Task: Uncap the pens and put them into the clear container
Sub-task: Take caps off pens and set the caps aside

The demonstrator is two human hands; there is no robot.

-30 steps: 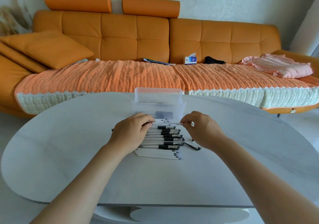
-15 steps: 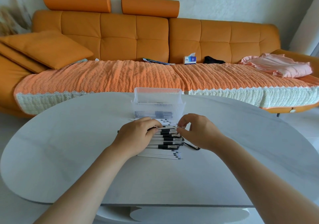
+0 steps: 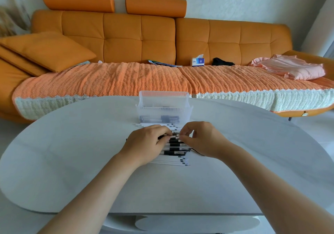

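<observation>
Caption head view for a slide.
Left hand and right hand pinch a black-and-white pen over the pen row on a pale oval table, with a ribbed clear plastic container beyond.

no legible txt anywhere

An orange sofa is standing behind the white tabletop, wearing a woven orange cover. A tissue box and a pink garment are lying on it, and a cushion is leaning at its left end.
</observation>
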